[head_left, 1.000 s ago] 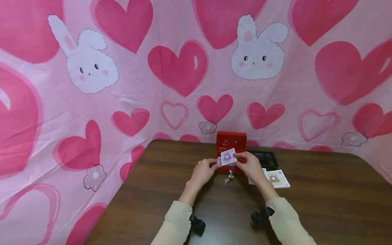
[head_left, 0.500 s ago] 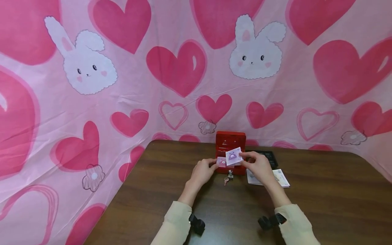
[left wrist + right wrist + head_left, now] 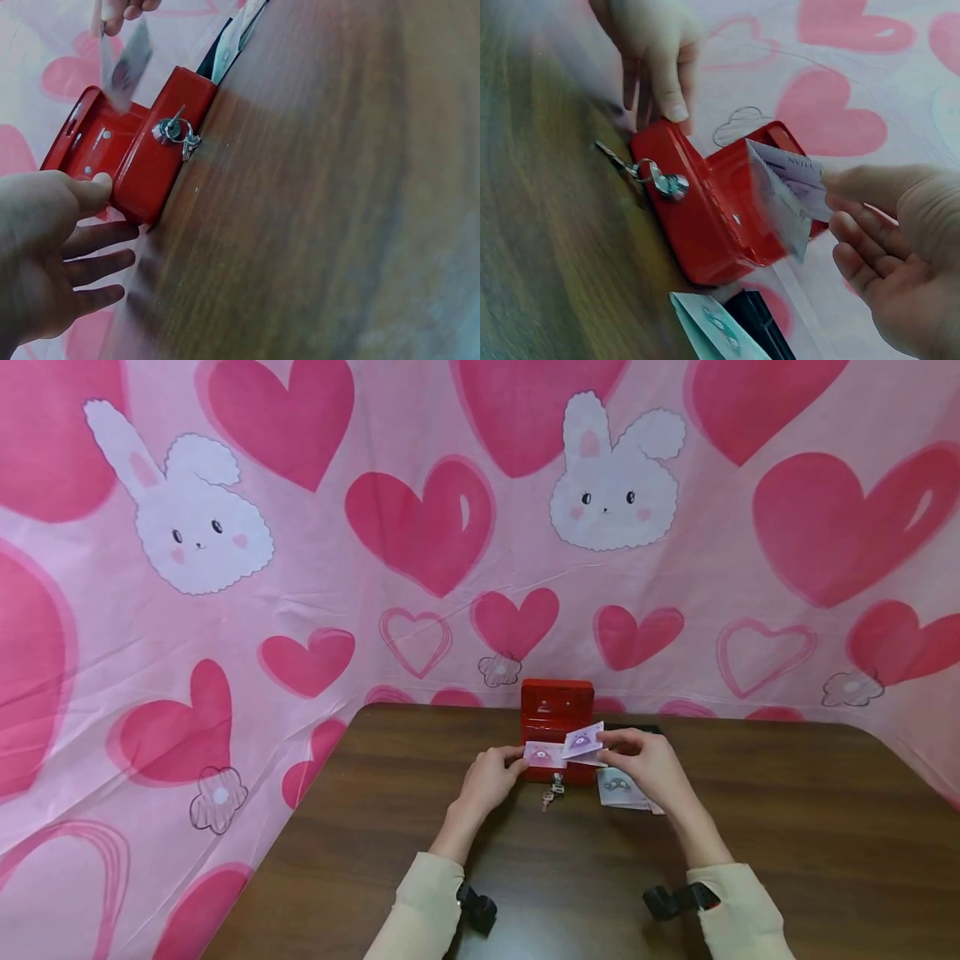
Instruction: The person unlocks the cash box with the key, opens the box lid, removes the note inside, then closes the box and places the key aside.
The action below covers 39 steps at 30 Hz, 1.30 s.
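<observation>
Fingers [image 3: 855, 247] on seemingly thin paper note [image 3: 784, 195]

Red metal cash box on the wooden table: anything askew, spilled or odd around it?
Nothing spilled or damaged. The red metal cash box stands open with its key in the lock. Its black plastic tray lies outside it, behind loose banknotes on the table, while the right hand holds a purple banknote.

head overview, wrist close-ups, shared cashbox [image 3: 557, 727]
</observation>
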Motion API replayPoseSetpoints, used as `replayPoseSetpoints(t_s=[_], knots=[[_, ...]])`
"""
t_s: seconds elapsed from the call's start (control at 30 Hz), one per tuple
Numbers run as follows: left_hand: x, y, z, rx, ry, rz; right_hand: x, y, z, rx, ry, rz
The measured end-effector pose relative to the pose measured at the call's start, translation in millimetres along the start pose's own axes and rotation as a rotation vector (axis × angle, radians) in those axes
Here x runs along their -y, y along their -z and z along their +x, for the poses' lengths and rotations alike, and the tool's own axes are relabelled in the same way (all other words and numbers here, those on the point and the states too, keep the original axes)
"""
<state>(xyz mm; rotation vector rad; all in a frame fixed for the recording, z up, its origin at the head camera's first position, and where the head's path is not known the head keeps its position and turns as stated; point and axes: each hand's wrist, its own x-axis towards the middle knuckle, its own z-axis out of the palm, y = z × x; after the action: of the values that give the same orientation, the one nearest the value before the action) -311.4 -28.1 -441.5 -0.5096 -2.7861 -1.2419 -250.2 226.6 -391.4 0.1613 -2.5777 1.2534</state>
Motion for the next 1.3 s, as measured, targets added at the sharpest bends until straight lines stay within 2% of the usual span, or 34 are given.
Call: replayPoseSetpoints(t_s=[0.3, 0.5, 0.67, 0.83, 1.0, 1.2, 1.3], knots=[[0.1, 0.8, 0.1, 0.003, -0.005, -0.004, -1, 20, -5, 0.056, 0.004, -0.023], [0.5, -0.6, -0.1, 0.003, -0.002, -0.005, -1, 33, -8, 0.127, -0.027, -0.030], [0.5, -0.4, -0.5, 0.006, -0.007, -0.001, -3, 40, -10, 0.191, -0.001, -0.047], [1.3, 1.2, -0.4, 0.003, -0.012, -0.011, -6, 44, -10, 0.249, 0.029, -0.076], [2.5, 1.5, -0.1, 0.001, -0.010, -0.018, -7, 45, -10, 0.301, 0.020, -0.100], [2.7, -0.6, 0.9, 0.003, -0.016, -0.010, -11, 45, -13, 0.354, -0.001, -0.092], [1.8, -0.4, 0.8, 0.006, -0.009, -0.020, -12, 46, -14, 0.390, 0.022, -0.084]])
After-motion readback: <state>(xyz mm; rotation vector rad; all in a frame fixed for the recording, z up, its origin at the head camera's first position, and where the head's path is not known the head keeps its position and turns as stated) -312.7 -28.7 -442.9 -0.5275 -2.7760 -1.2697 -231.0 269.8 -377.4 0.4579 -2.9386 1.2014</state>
